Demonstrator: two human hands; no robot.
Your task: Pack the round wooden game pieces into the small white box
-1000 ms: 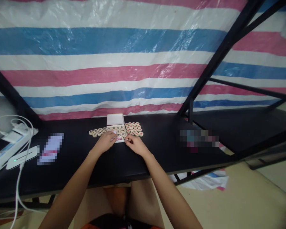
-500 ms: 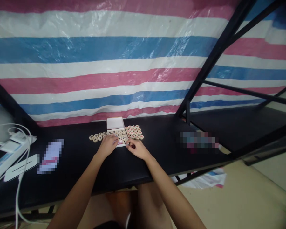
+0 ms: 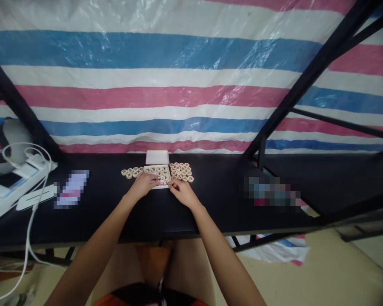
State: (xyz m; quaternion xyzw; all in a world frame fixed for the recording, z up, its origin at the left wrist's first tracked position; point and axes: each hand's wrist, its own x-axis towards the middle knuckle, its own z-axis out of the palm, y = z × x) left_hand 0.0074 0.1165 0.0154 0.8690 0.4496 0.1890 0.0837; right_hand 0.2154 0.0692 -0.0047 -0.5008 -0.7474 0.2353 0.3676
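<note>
A small white box [image 3: 159, 175] lies on the black table [image 3: 210, 204], partly filled with round wooden game discs; its lid [image 3: 157, 157] stands open behind it. More discs lie in a group [image 3: 181, 171] to its right and a short row [image 3: 131, 172] to its left. My left hand [image 3: 142, 186] rests at the box's front left edge, fingers curled over the discs inside. My right hand [image 3: 181, 192] sits at the box's front right corner, fingers pinched near a disc. What either hand holds is too small to make out.
White devices and a looping white cable [image 3: 28, 191] lie at the table's left end, beside a blurred card [image 3: 70, 194]. A blurred item [image 3: 272, 193] sits to the right. Black frame bars [image 3: 293, 91] rise at the right, before a striped tarpaulin [image 3: 166, 85].
Both hands stay at the front of the box, with small finger movements over the discs. The camera has shifted slightly.
</note>
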